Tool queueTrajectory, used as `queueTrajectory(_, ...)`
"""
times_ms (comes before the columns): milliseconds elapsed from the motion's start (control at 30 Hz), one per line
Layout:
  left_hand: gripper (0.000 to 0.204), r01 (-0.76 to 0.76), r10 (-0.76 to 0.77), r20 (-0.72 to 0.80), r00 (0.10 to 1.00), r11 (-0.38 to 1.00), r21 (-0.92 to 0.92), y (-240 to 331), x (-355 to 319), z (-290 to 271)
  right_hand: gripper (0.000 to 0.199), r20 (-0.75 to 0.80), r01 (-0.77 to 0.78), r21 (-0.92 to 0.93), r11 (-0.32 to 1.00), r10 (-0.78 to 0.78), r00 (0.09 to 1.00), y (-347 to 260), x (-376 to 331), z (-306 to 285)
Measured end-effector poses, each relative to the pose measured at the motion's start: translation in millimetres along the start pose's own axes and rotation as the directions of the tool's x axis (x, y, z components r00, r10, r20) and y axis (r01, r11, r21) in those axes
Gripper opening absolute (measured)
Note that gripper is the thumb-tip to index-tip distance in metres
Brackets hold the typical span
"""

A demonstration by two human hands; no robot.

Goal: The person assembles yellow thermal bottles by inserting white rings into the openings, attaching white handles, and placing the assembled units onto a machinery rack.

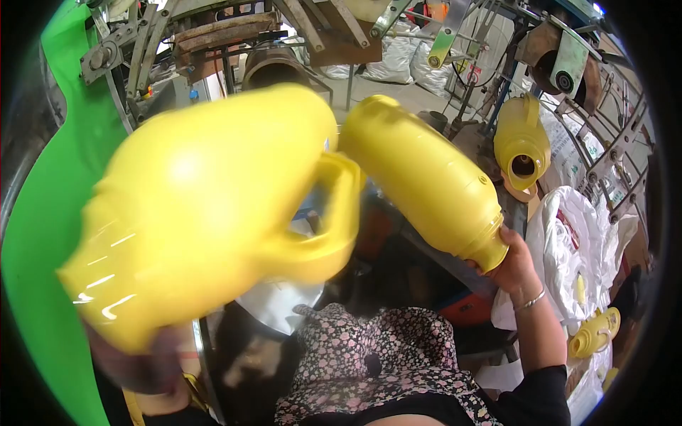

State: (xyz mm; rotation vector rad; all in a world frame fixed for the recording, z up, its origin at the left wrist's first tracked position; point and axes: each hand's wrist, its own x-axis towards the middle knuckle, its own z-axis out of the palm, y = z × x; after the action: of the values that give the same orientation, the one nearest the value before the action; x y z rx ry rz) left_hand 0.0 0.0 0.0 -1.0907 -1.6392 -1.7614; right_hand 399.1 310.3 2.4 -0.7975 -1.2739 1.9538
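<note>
A large yellow plastic jug (199,184) with a loop handle and a pointed spout fills the left of the view, smeared by motion. My left hand (135,358), in what looks like a dark glove, grips it at the spout end; its fingers are mostly hidden behind the jug. In my right hand (515,266) is a yellow bottle-shaped plastic casing (426,181), held round its narrow neck and tilted with the base up and away from me. The casing's base comes close to the jug's handle; I cannot tell whether they touch.
Another yellow jug (510,131), its dark mouth toward me, sits far right among metal linkages (568,78). White sacks (561,241) stand at the right, near a smaller yellow piece (595,332). A green sheet (50,284) curves along the left. Machine arms (312,28) span the back.
</note>
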Motion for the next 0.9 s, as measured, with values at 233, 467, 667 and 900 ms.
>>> queueTrajectory(233, 0.036, 0.402, -0.383, 0.262, 0.886, 0.915, -0.021, -18, -31, -56, 0.054, 0.162, 0.052, -0.027, 0.998, -0.047, 0.986, 27, 100, 165)
queueTrajectory(467, 0.040, -0.100, -0.262, 0.319, 0.911, 0.610, 0.786, -42, -117, -103, 0.067, 0.041, 0.073, 0.247, 0.966, -0.086, 0.995, 28, 329, 250)
queueTrajectory(667, 0.028, 0.156, -0.263, 0.291, 0.920, 0.926, 0.344, -45, -95, -77, 0.050, 0.260, -0.087, 0.281, 0.956, 0.011, 0.965, 19, 301, 216)
queueTrajectory(900, 0.032, -0.724, 0.461, 0.726, 0.510, 0.686, 0.073, 56, 17, 24, 0.113, 0.845, 0.986, -0.035, 0.164, -0.523, 0.117, 29, 74, 235)
